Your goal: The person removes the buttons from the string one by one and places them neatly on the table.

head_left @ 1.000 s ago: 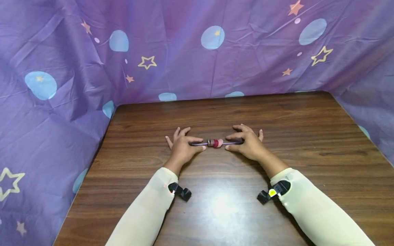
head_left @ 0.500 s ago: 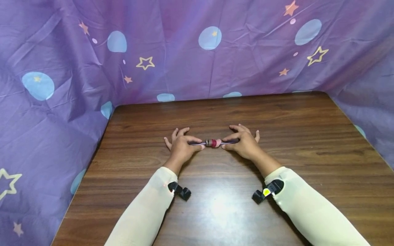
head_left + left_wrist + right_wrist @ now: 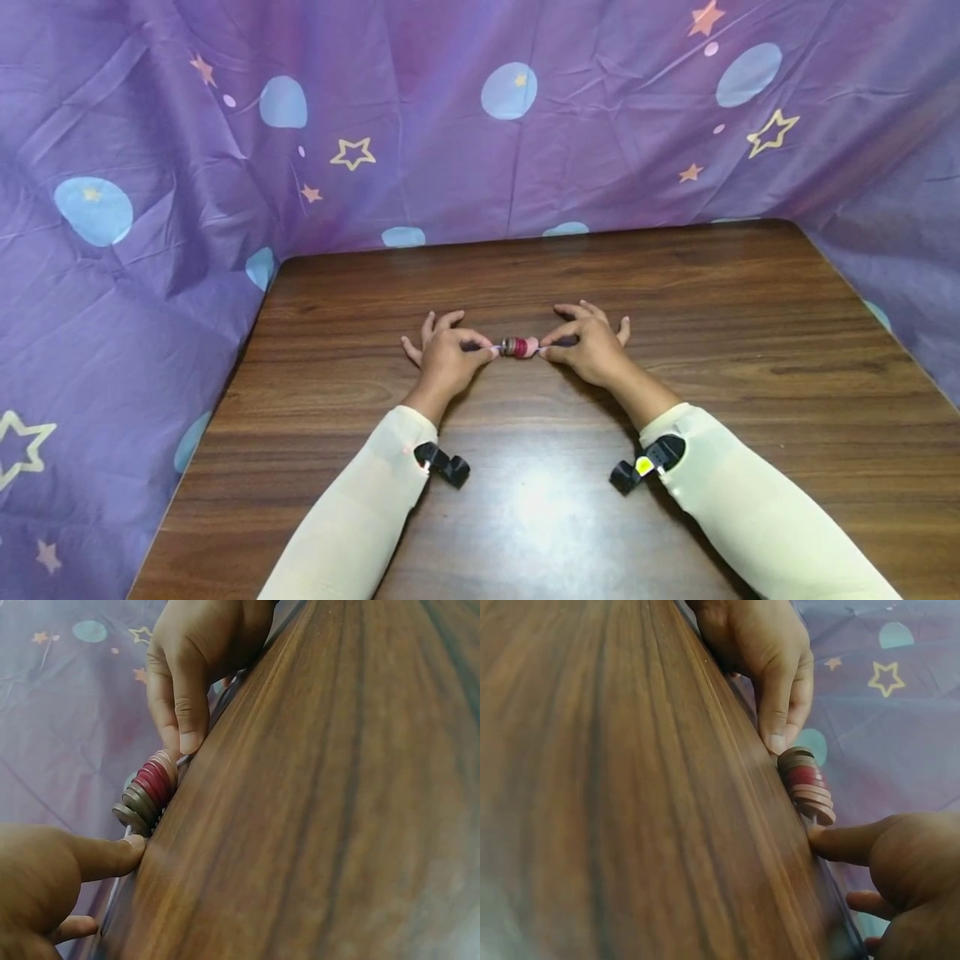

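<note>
A row of several round discs [image 3: 519, 347], brown, red and pink, sits threaded on a thin purple strand just over the wooden table. Whether the strand is a cord or a stick I cannot tell. My left hand [image 3: 446, 360] pinches it between thumb and index finger beside the brown discs. On the pink side, my right hand [image 3: 592, 346] pinches the other end the same way. The other fingers of both hands are spread outward. Seen from the left wrist, the discs [image 3: 146, 791] stand tightly together; the right wrist view shows the pink discs [image 3: 814, 802] nearest the right thumb.
The brown wooden table [image 3: 675, 283] spreads around both hands, with a bright light reflection near its front. A purple curtain [image 3: 442, 183] with stars and blue ovals hangs behind it and at the sides. Dark wrist cameras [image 3: 442, 464] sit on the pale sleeves.
My right hand has moved slightly left toward the discs. Both pairs of fingertips have closed onto the strand, and less of it shows between fingers and discs.
</note>
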Demonstrator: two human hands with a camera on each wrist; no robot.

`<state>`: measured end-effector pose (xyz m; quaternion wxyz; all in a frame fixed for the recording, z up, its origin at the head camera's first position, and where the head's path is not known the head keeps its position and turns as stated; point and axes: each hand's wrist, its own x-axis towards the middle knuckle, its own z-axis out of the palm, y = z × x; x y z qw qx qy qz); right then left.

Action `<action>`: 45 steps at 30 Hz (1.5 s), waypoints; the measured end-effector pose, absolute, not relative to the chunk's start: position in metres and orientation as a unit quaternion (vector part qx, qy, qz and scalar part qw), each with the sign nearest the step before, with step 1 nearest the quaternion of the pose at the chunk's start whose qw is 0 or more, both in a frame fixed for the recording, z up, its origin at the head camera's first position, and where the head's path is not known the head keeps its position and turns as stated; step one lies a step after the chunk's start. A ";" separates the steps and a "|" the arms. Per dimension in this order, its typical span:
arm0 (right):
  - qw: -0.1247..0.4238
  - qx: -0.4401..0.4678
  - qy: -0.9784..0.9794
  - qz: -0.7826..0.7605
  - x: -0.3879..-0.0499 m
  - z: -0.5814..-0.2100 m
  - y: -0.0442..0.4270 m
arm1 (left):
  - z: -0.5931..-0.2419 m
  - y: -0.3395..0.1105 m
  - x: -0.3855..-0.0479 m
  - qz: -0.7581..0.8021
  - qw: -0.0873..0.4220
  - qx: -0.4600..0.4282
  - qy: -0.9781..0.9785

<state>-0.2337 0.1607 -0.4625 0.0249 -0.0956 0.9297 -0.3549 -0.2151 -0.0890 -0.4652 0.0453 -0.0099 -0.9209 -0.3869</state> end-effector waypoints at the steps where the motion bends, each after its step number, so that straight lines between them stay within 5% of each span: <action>1: 0.022 -0.097 0.931 -0.352 -0.233 -0.463 0.160 | -0.465 -0.089 -0.215 -0.387 0.046 -0.013 -0.921; 24: -0.039 -0.166 0.891 -0.422 -0.225 -0.467 0.156 | -0.472 -0.087 -0.208 -0.446 0.090 -0.067 -0.888; 33: 0.034 -0.158 0.818 -0.552 -0.226 -0.462 0.162 | -0.467 -0.087 -0.204 -0.478 0.124 -0.123 -0.861; 45: 0.259 -0.142 0.610 -0.736 -0.223 -0.454 0.172 | -0.463 -0.085 -0.202 -0.492 0.131 -0.157 -0.847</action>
